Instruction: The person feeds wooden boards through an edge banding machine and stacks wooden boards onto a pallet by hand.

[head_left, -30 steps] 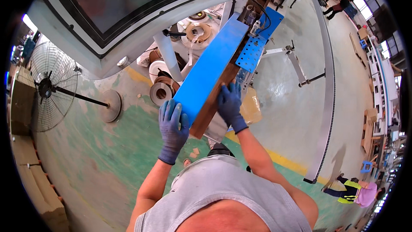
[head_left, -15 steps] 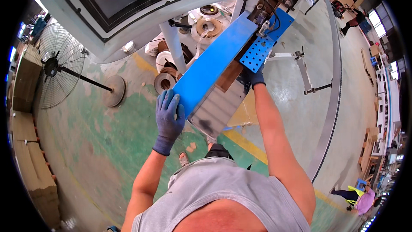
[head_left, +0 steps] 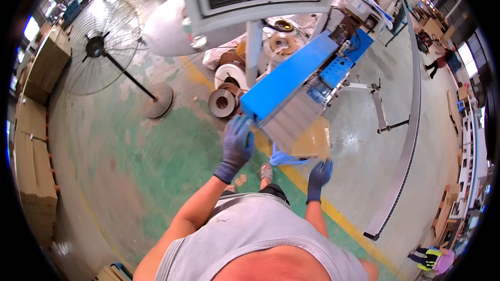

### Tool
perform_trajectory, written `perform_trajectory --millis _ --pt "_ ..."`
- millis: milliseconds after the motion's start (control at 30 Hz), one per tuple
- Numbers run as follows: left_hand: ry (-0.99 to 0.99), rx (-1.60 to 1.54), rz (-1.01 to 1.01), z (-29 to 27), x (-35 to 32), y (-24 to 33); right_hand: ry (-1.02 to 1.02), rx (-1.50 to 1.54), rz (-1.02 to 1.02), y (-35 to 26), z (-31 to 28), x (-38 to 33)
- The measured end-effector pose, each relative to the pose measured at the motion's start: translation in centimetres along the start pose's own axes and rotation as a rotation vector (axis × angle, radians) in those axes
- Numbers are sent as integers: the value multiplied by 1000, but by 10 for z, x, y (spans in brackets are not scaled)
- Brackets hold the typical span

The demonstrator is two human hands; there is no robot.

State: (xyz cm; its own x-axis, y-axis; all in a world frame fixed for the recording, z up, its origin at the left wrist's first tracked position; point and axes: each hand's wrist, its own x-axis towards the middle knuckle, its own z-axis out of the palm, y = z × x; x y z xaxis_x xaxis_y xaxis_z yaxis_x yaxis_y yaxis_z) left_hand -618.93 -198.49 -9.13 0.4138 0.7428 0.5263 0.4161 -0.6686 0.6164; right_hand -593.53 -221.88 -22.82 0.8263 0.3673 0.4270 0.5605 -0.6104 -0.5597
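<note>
Blue-topped machine (head_left: pixel 286 73) is standing far, right of centre, its long cover running obliquely from far right to near left. Left hand (head_left: pixel 237 143), gloved, is reaching to the cover's near left corner, its fingers loose and grasping nothing visible; contact with the corner I cannot tell. Right hand (head_left: pixel 319 174), gloved, is hanging near, to the right, just beside the near edge of a yellow translucent sheet (head_left: pixel 311 139), its fingers loosely extended, released. Silver plate (head_left: pixel 289 119) is bordering the cover's right side. Green floor (head_left: pixel 177 161) is lying open between left hand and standing fan (head_left: pixel 95 47); grey floor (head_left: pixel 359 145) is stretching clear from sheet to long metal rail (head_left: pixel 399 177). Dark printed characters are running along the sheet's right side.
</note>
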Motion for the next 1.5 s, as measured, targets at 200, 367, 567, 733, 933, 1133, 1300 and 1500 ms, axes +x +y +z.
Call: perform_trajectory --millis 200,367,567,733,933,1133,1300,1500 --pt "-401 -289 -224 -14 -134 -27 -286 -70 320 40 -78 -222" --pt "-893 -321 -372 -29 -219 -34 -252 23 477 58 -121 -329" --pt "-998 -372 -235 -36 -284 -40 -281 -28 667 81 -177 -353" --pt "-1075 -255 -142 -5 -317 -16 -148 80 727 142 -235 -404" --pt "-1048 -281 157 98 -360 101 -75 488 1163 255 -339 -529" --pt "-917 -422 129 143 -373 318 108 609 1344 307 -430 -524" --pt "-750 -504 3 213 -363 435 120 764 1344 384 -469 -467" --pt "-557 -428 18 329 -330 542 -22 592 1300 496 -497 -399"
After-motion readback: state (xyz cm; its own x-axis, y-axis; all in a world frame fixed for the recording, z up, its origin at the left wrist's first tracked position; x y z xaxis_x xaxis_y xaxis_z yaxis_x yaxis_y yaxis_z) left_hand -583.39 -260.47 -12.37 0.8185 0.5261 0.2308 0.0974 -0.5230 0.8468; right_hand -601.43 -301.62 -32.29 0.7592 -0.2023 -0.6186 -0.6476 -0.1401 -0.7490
